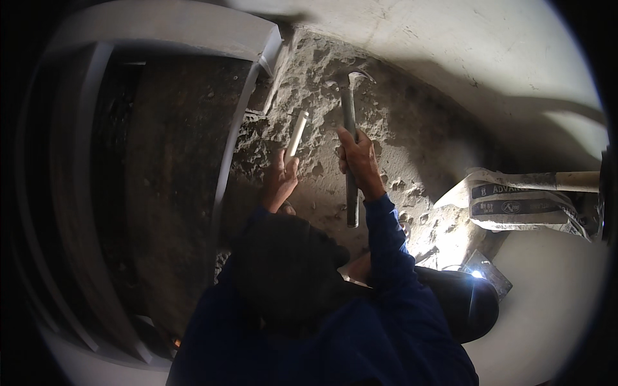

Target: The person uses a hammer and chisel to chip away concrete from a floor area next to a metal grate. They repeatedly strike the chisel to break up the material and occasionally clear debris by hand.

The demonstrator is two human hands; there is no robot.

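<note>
My left hand (279, 180) is closed around a pale straight rod (297, 134). The rod slants up and away from my fist, its lower part hidden by the fingers; I cannot make out whether it is a chisel. To the right of it, my right hand (362, 164) grips a claw hammer (349, 112) partway along its dark handle. The hammer's head points away from me, and the handle's butt sticks out below my fist. Hammer and rod are apart. Beneath both hands lies rough, chipped concrete ground (322, 138).
On the left rises a pale framed structure (193, 29) with a dark panel (183, 154). A pale wall (463, 38) bounds the far right side. A printed sack (508, 204) lies at right beside a wooden handle (576, 181). A bright lamp (477, 275) shines near my right knee.
</note>
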